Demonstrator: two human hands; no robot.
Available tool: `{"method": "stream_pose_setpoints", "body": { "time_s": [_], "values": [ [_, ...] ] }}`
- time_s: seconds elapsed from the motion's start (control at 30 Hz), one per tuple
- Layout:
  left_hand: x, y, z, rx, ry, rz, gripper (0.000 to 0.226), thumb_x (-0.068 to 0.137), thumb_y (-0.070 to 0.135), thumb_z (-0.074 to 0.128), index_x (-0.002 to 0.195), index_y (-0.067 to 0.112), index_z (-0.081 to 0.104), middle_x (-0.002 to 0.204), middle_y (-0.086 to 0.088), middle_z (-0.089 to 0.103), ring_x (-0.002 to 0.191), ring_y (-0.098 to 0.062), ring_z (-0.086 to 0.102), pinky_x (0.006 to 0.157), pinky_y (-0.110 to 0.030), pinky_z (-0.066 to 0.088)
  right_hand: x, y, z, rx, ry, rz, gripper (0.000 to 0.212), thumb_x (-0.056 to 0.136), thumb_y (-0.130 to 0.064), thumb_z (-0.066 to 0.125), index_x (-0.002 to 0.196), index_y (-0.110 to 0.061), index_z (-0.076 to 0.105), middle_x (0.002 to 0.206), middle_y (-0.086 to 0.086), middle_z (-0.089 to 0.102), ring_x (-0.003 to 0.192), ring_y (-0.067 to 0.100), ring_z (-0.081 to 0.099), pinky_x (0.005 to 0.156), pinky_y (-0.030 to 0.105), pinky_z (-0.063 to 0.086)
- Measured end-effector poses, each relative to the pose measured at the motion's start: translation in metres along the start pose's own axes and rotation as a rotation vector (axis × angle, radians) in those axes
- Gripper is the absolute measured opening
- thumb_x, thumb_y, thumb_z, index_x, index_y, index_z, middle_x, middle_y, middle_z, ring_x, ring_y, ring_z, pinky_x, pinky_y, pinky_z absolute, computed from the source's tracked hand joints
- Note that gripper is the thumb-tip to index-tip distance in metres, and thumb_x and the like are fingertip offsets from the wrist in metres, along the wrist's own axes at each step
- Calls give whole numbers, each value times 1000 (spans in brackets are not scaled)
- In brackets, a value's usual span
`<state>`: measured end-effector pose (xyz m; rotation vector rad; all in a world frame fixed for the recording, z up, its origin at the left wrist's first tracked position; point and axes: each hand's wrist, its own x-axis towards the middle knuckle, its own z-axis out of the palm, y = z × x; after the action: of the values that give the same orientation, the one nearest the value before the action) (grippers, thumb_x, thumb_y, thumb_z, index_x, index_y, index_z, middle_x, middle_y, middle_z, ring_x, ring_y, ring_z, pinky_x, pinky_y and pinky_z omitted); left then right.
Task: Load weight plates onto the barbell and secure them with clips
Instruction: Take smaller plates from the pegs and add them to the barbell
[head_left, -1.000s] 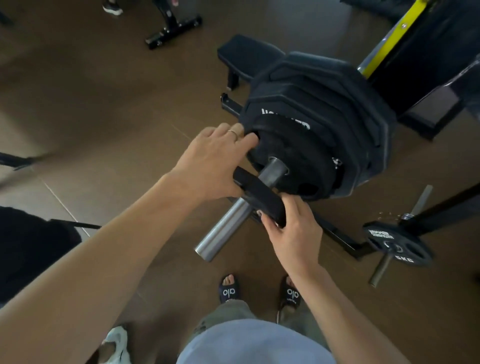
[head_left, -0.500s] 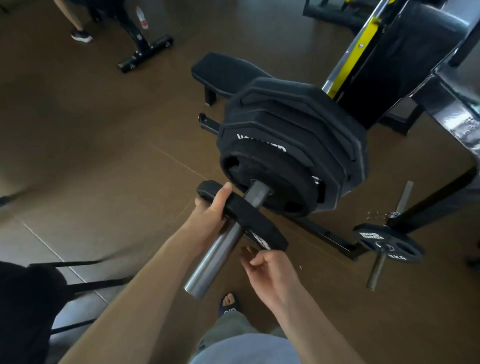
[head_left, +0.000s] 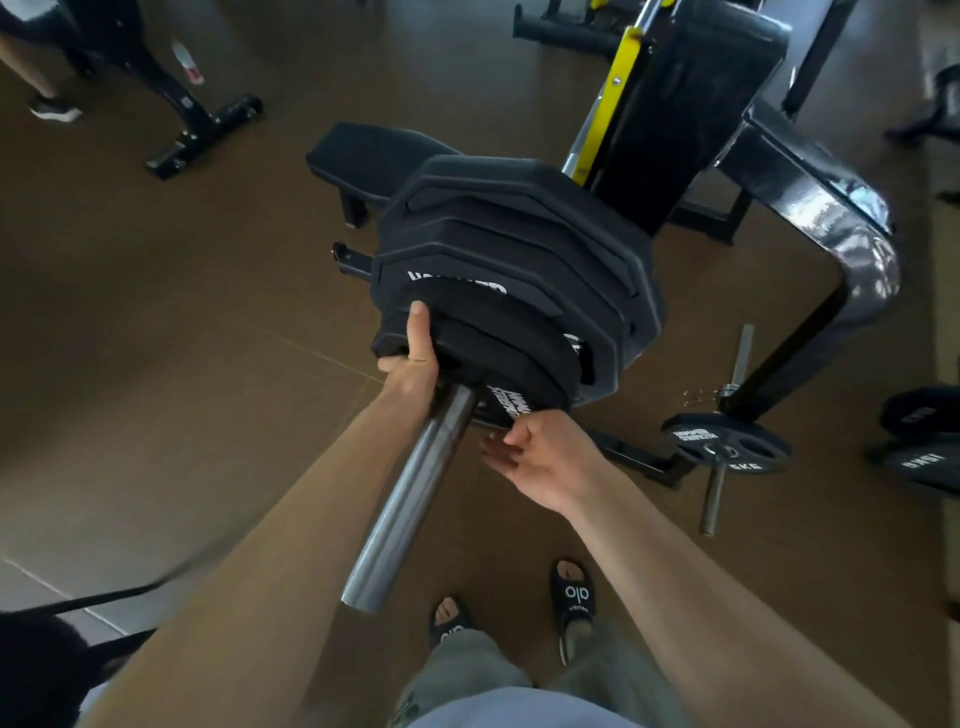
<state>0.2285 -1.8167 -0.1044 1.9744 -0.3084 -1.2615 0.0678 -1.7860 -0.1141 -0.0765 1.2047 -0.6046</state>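
The steel barbell sleeve (head_left: 410, 499) points toward me and carries a stack of black angular weight plates (head_left: 545, 234). A smaller black plate (head_left: 498, 358) sits on the sleeve, pressed against the front of the stack. My left hand (head_left: 415, 364) grips this small plate's upper-left rim, thumb pointing up along its edge. My right hand (head_left: 545, 457) is just under the plate's lower rim, fingers apart, with the thumb side touching the rim. No clip is on the sleeve.
A 5 kg plate (head_left: 727, 441) on a short bar lies on the floor to the right, with a wire spring clip (head_left: 701, 397) beside it. Behind are a black bench (head_left: 363, 156), the rack frame (head_left: 810, 187), more plates (head_left: 924, 462) and a person's foot (head_left: 52, 109).
The small plate has slid up the sleeve from near its middle to rest against the stack. My left hand went with it; my right hand opened under its lower rim.
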Motion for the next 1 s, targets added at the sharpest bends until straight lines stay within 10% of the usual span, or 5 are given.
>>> {"method": "stream_pose_setpoints", "body": {
  "time_s": [0.13,0.3,0.5,0.67,1.0],
  "values": [
    [-10,-10,-7,60,82,75,133,70,101,25,159,2,24,162,-20,32,146,-36,38,122,-49,26,-5,4,-37,-150,-38,5,42,93,12,44,131,-4,53,130,25,63,120,36,65,103,48,54],
    [-72,-34,9,307,480,681,44,102,52,46,107,9,42,114,-18,54,101,-41,56,90,-53,43,-10,5,-115,-141,-35,-2,45,95,6,50,139,-4,52,128,19,69,118,32,68,101,45,55],
    [-159,-78,117,858,4,1446,19,90,20,71,100,10,57,89,-4,56,73,-24,54,66,-34,42,-24,-27,-228,-184,51,-22,30,98,1,55,126,-6,60,121,17,73,112,30,71,95,41,58],
    [-190,-115,259,1404,-432,1159,53,98,35,53,148,24,40,130,-1,54,110,-26,60,93,-38,50,-38,-87,-338,-395,300,-140,15,96,2,61,106,-9,64,112,17,71,106,29,71,97,40,59],
    [-156,-114,409,1620,-543,857,72,100,35,59,159,17,23,152,-10,46,130,-31,53,103,-45,49,-35,-167,-470,-861,475,-151,56,87,-13,75,139,-18,52,117,1,60,97,19,57,82,31,44]
  ]
}}
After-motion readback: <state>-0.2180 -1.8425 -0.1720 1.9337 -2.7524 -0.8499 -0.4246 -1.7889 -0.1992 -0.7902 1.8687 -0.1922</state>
